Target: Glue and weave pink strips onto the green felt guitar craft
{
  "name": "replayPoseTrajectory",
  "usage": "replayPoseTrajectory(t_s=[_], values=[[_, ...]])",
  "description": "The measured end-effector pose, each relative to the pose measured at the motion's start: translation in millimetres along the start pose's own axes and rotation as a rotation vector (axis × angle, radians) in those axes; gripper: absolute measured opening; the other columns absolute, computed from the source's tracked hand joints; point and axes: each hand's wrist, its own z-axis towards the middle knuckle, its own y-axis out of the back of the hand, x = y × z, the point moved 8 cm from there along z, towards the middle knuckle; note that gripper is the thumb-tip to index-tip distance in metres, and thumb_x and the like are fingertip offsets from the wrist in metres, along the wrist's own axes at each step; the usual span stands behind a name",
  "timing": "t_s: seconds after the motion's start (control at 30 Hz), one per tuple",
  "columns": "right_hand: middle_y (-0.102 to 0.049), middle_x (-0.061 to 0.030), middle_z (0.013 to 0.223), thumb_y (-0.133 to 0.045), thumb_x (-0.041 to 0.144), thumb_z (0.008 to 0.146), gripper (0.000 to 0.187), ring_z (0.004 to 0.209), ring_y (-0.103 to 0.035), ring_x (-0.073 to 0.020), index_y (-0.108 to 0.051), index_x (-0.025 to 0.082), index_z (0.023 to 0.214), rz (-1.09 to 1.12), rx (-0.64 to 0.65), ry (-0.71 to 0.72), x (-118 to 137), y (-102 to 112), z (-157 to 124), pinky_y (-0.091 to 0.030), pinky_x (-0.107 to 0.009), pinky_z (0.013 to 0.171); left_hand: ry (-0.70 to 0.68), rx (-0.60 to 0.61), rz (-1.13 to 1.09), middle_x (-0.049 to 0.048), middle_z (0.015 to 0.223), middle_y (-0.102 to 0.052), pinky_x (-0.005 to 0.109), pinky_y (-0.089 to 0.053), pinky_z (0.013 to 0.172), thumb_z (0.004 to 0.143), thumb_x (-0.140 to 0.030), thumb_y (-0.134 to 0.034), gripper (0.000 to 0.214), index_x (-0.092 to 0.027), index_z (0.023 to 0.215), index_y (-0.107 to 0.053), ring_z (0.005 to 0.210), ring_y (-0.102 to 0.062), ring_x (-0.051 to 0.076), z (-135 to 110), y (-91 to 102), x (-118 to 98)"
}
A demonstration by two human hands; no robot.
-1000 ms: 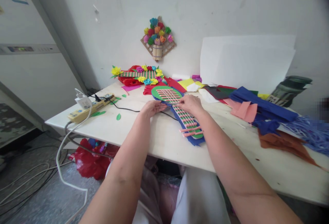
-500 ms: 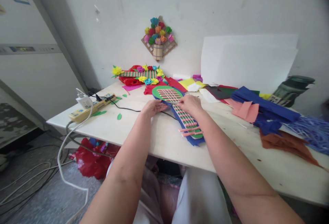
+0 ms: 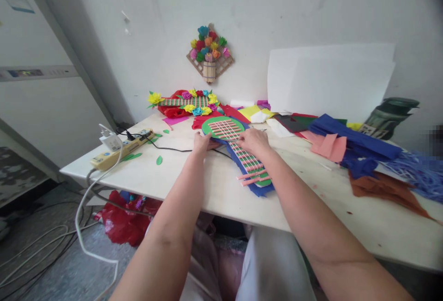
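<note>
A guitar-shaped paper craft (image 3: 221,127) lies on the table in front of me. It has a green face, pink paper sticks, white strings and a blue crepe-paper edge. At the left side of its round body, my left hand (image 3: 203,144) grips the rim, thumb uppermost and fingers partly tucked beneath. Where body meets neck, my right hand (image 3: 255,142) is closed, fingertips pinched on the craft; whether a small piece is between them is hidden. Near the neck's end, pink sticks (image 3: 247,180) stick out past the left edge.
A flower-trimmed craft guitar (image 3: 183,102) lies at the back. To the left are a power strip (image 3: 112,153) with cables and green paper leaves (image 3: 159,160). Blue crepe paper (image 3: 353,137), brown paper (image 3: 387,190) and a dark bottle (image 3: 391,119) occupy the right side.
My left hand has gone from lying flat beside the craft to gripping its rim, thumb raised. My right hand stays at the neck joint. The view has shifted slightly.
</note>
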Motion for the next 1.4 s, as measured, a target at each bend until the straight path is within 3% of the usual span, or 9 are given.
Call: replayPoseTrajectory(t_s=[0.1,0.23,0.47,0.73,0.93,1.4], values=[[-0.067,-0.0091,0.094,-0.052,0.041,0.079,0.025,0.088,-0.061,-0.024,-0.07,0.024,0.083,0.007,0.015,-0.002,0,-1,0,-0.042,-0.035,0.078,-0.143,0.021,0.173,0.0023,0.064,-0.064,0.034,-0.054,0.068,0.077,-0.012,-0.053,0.067,-0.02,0.138,-0.027,0.06,-0.066,0.019,-3,-1.1,-13],[-0.067,-0.0083,0.094,-0.052,0.041,0.079,0.026,0.089,-0.061,-0.0231,-0.07,0.025,0.086,0.004,0.024,-0.015,-5,0,0,-0.042,-0.034,0.077,-0.142,0.152,0.233,0.0061,0.063,-0.065,0.032,-0.054,0.066,0.076,-0.016,-0.051,0.052,-0.01,0.127,-0.046,0.059,-0.066,0.019,-5,-9.3,-15],[-0.068,-0.0074,0.093,-0.053,0.043,0.078,0.026,0.089,-0.06,-0.0224,-0.071,0.026,0.087,0.02,0.001,-0.042,-11,5,0,-0.042,-0.032,0.077,-0.102,0.224,0.249,0.011,0.07,-0.068,0.035,-0.054,0.066,0.072,-0.016,-0.051,0.059,-0.007,0.13,-0.041,0.064,-0.067,0.022,-2,-14.3,-13],[-0.067,-0.0071,0.097,-0.052,0.04,0.079,0.026,0.09,-0.06,-0.0223,-0.069,0.024,0.09,0.002,0.008,-0.03,-8,4,-1,-0.043,-0.032,0.075,-0.233,0.233,0.309,0.007,0.06,-0.066,0.031,-0.053,0.065,0.073,-0.011,-0.052,0.049,-0.004,0.121,-0.049,0.062,-0.067,0.019,-7,-17.4,-16],[-0.067,-0.0096,0.1,-0.05,0.038,0.08,0.029,0.093,-0.059,-0.0222,-0.068,0.02,0.095,-0.042,0.015,-0.037,-6,3,-2,-0.042,-0.031,0.077,-0.24,0.22,0.368,0.0064,0.062,-0.068,0.03,-0.053,0.066,0.071,-0.012,-0.055,0.045,-0.006,0.115,-0.058,0.063,-0.067,0.018,-6,-16.4,-15],[-0.066,-0.0127,0.096,-0.05,0.036,0.08,0.029,0.09,-0.061,-0.0269,-0.067,0.018,0.095,-0.051,0.006,-0.082,-7,-5,0,-0.044,-0.035,0.075,-0.269,0.239,0.347,0.0052,0.064,-0.069,0.028,-0.053,0.065,0.067,-0.014,-0.06,0.051,-0.006,0.117,-0.058,0.065,-0.067,0.017,-4,-15.4,-14]])
